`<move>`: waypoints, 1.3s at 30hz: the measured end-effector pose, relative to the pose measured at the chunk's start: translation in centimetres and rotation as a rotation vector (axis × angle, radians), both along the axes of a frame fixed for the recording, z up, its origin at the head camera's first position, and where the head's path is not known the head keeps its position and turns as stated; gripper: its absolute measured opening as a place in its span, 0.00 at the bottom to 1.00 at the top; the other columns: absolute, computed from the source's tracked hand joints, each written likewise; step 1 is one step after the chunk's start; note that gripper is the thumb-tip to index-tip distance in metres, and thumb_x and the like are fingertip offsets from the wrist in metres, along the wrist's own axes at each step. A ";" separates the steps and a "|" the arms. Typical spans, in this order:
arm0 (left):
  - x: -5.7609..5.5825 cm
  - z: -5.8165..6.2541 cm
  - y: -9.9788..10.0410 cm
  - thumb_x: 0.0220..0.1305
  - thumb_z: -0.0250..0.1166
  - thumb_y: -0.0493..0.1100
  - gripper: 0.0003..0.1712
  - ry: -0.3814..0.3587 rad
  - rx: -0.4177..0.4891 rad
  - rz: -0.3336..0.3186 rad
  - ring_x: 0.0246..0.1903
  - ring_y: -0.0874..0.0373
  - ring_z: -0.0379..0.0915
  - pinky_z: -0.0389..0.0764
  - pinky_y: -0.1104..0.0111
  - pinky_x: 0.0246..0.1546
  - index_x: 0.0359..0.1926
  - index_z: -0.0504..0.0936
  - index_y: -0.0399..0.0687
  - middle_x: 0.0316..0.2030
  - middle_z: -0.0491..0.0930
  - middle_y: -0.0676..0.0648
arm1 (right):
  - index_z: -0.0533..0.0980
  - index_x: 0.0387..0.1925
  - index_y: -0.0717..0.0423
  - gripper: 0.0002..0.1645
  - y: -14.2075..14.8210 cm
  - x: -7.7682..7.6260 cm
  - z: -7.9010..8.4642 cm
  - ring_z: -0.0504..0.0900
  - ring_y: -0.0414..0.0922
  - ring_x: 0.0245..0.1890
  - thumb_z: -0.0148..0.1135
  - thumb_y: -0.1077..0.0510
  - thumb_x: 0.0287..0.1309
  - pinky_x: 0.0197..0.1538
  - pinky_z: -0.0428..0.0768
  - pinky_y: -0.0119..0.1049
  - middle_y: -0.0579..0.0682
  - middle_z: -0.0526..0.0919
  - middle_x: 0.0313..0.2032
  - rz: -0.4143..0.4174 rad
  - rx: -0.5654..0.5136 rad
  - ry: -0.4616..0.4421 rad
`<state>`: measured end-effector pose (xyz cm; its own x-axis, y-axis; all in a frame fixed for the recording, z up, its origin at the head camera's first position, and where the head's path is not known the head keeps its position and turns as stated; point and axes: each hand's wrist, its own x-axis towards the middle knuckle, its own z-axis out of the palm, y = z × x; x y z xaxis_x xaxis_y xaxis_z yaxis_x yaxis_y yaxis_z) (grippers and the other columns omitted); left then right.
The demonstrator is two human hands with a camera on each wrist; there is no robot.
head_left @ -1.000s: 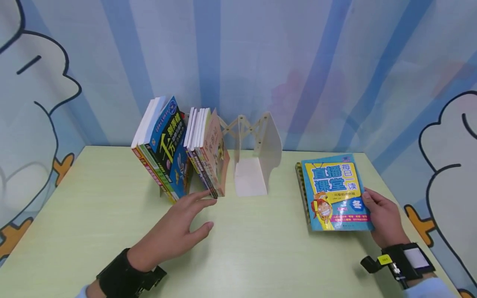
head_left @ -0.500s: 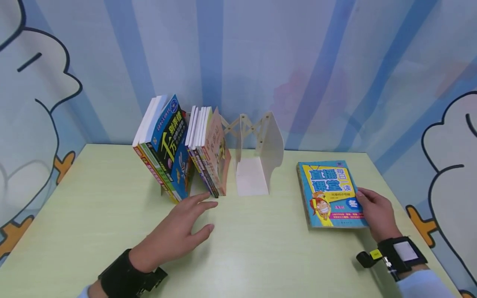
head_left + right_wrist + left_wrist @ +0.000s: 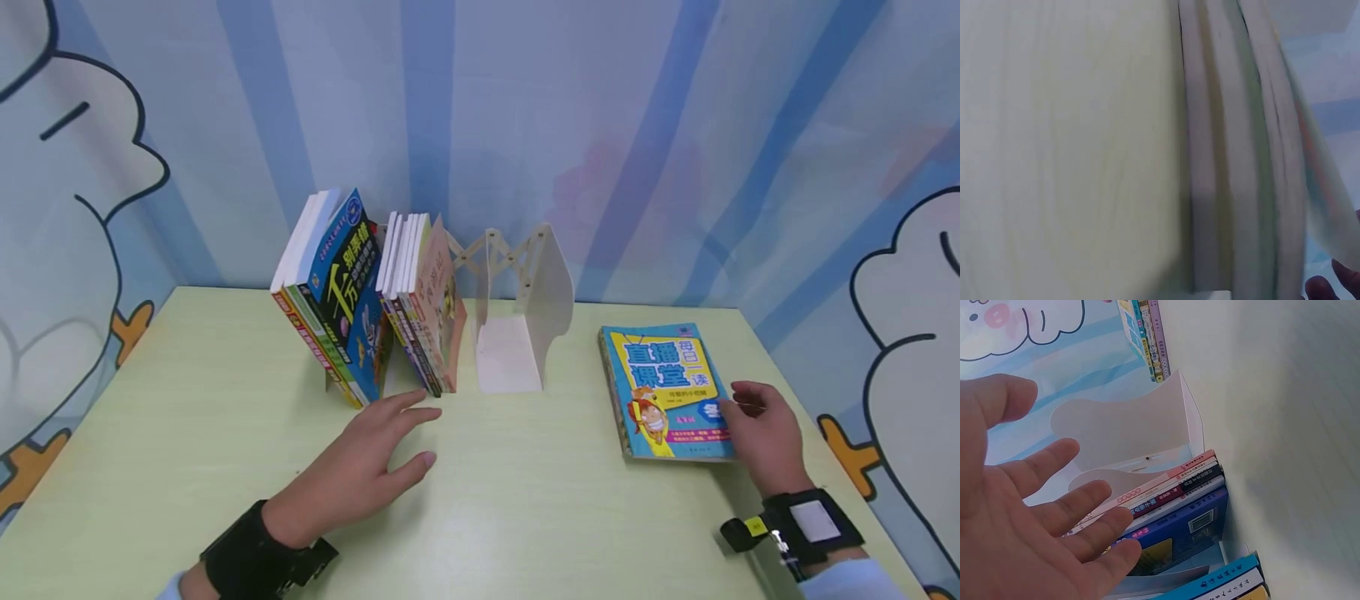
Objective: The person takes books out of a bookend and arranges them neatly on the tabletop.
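Blue book (image 3: 667, 392), long axis pointing away; left hand (image 3: 363, 462) spread, empty; right hand (image 3: 768, 437) at book's edge, grip unclear

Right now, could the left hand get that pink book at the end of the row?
Probably yes. The left hand is open, with its fingertips close in front of the pink book, and nothing seems to block the way.

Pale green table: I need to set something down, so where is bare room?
Bare: pale green table between left hand and right hand, between white folding bookend and blue-covered book stack, and left of the tilted colourful books. Crowded: those books' front, by the left hand; the stack's right edge, by the right hand.
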<state>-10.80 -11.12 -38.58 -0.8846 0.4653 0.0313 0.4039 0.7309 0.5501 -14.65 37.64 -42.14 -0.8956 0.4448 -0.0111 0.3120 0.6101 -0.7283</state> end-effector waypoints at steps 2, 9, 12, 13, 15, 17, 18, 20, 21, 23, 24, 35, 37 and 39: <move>0.0 0.0 0.0 0.71 0.59 0.61 0.31 -0.008 -0.001 -0.001 0.74 0.47 0.55 0.64 0.44 0.69 0.70 0.71 0.58 0.74 0.61 0.48 | 0.66 0.68 0.64 0.31 -0.1 0.4 0.3 0.69 0.63 0.61 0.50 0.49 0.73 0.56 0.74 0.57 0.67 0.70 0.63 0.012 0.053 0.063; 0.1 -0.1 0.2 0.71 0.58 0.63 0.33 0.009 0.025 -0.012 0.74 0.47 0.55 0.64 0.44 0.70 0.71 0.70 0.58 0.75 0.60 0.49 | 0.74 0.57 0.70 0.24 -1.4 1.1 1.4 0.70 0.66 0.55 0.56 0.56 0.68 0.54 0.70 0.63 0.70 0.75 0.55 0.149 0.332 0.273; 0.0 -0.1 0.2 0.70 0.57 0.65 0.35 0.000 0.042 -0.009 0.74 0.47 0.55 0.64 0.45 0.70 0.72 0.68 0.58 0.75 0.59 0.50 | 0.74 0.56 0.70 0.23 -2.5 1.3 1.7 0.70 0.67 0.58 0.58 0.56 0.68 0.57 0.69 0.67 0.70 0.75 0.56 0.215 0.381 0.285; 0.0 0.0 0.1 0.70 0.56 0.67 0.36 -0.008 0.045 -0.004 0.74 0.47 0.54 0.64 0.44 0.69 0.72 0.68 0.58 0.75 0.59 0.50 | 0.74 0.56 0.69 0.23 -3.0 1.4 1.8 0.70 0.67 0.58 0.58 0.55 0.68 0.58 0.69 0.68 0.69 0.75 0.57 0.246 0.384 0.286; -0.1 0.1 0.0 0.69 0.55 0.69 0.38 -0.023 0.052 0.002 0.75 0.47 0.54 0.65 0.44 0.69 0.73 0.67 0.60 0.76 0.58 0.51 | 0.73 0.57 0.67 0.24 -3.8 1.6 2.0 0.69 0.66 0.60 0.59 0.54 0.68 0.58 0.71 0.68 0.68 0.74 0.58 0.320 0.377 0.278; -0.1 0.2 0.0 0.68 0.56 0.70 0.39 -0.042 0.058 0.011 0.75 0.47 0.53 0.65 0.44 0.69 0.73 0.66 0.60 0.76 0.57 0.52 | 0.72 0.59 0.65 0.25 -4.7 1.8 2.1 0.70 0.64 0.60 0.60 0.54 0.68 0.57 0.73 0.67 0.66 0.73 0.60 0.403 0.346 0.275; -0.1 0.3 0.0 0.67 0.57 0.70 0.39 -0.045 0.061 0.012 0.75 0.47 0.53 0.65 0.43 0.69 0.73 0.66 0.60 0.76 0.57 0.51 | 0.71 0.61 0.64 0.26 -5.1 1.8 2.2 0.71 0.63 0.59 0.61 0.53 0.68 0.56 0.75 0.65 0.65 0.73 0.60 0.444 0.330 0.273; 0.0 0.4 0.0 0.67 0.59 0.69 0.39 -0.045 0.072 0.010 0.75 0.47 0.53 0.64 0.43 0.69 0.73 0.66 0.60 0.76 0.57 0.51 | 0.70 0.64 0.62 0.28 -6.0 2.0 2.2 0.71 0.61 0.60 0.61 0.52 0.69 0.55 0.76 0.63 0.62 0.72 0.62 0.524 0.281 0.271; 0.1 0.4 0.0 0.66 0.60 0.68 0.39 -0.041 0.078 0.007 0.75 0.47 0.53 0.64 0.42 0.69 0.73 0.66 0.60 0.76 0.57 0.51 | 0.69 0.65 0.60 0.29 -6.5 2.1 2.3 0.71 0.59 0.61 0.61 0.52 0.69 0.53 0.78 0.61 0.61 0.72 0.62 0.556 0.269 0.263; 0.2 0.4 0.0 0.66 0.62 0.66 0.40 -0.032 0.084 0.007 0.75 0.47 0.53 0.64 0.42 0.69 0.73 0.66 0.60 0.76 0.58 0.51 | 0.67 0.69 0.56 0.31 -7.5 2.3 2.4 0.70 0.59 0.63 0.60 0.50 0.70 0.56 0.77 0.61 0.59 0.70 0.65 0.606 0.246 0.228; 0.2 0.4 0.1 0.65 0.62 0.66 0.40 -0.033 0.084 0.009 0.75 0.47 0.53 0.63 0.43 0.69 0.73 0.66 0.61 0.76 0.58 0.51 | 0.66 0.70 0.54 0.32 -8.0 2.4 2.4 0.70 0.59 0.65 0.61 0.50 0.69 0.57 0.77 0.62 0.58 0.70 0.66 0.625 0.236 0.213; 0.4 0.4 0.2 0.65 0.62 0.66 0.39 -0.032 0.084 0.012 0.75 0.48 0.53 0.64 0.43 0.69 0.73 0.65 0.63 0.76 0.57 0.53 | 0.64 0.72 0.43 0.37 -12.4 3.6 3.8 0.65 0.54 0.71 0.63 0.41 0.66 0.65 0.71 0.63 0.49 0.68 0.70 0.767 0.192 0.120; 0.5 0.4 0.2 0.66 0.62 0.66 0.39 -0.018 0.092 0.005 0.75 0.48 0.53 0.64 0.43 0.69 0.73 0.66 0.62 0.76 0.57 0.53 | 0.64 0.72 0.42 0.37 -12.9 3.8 3.9 0.66 0.53 0.71 0.63 0.41 0.66 0.65 0.72 0.62 0.48 0.68 0.70 0.792 0.177 0.122; 0.6 0.4 0.2 0.66 0.62 0.65 0.39 -0.006 0.095 -0.001 0.75 0.48 0.54 0.64 0.43 0.69 0.73 0.66 0.61 0.76 0.58 0.52 | 0.64 0.72 0.40 0.38 -13.5 4.0 4.0 0.66 0.52 0.71 0.63 0.40 0.65 0.64 0.73 0.61 0.47 0.68 0.70 0.816 0.165 0.119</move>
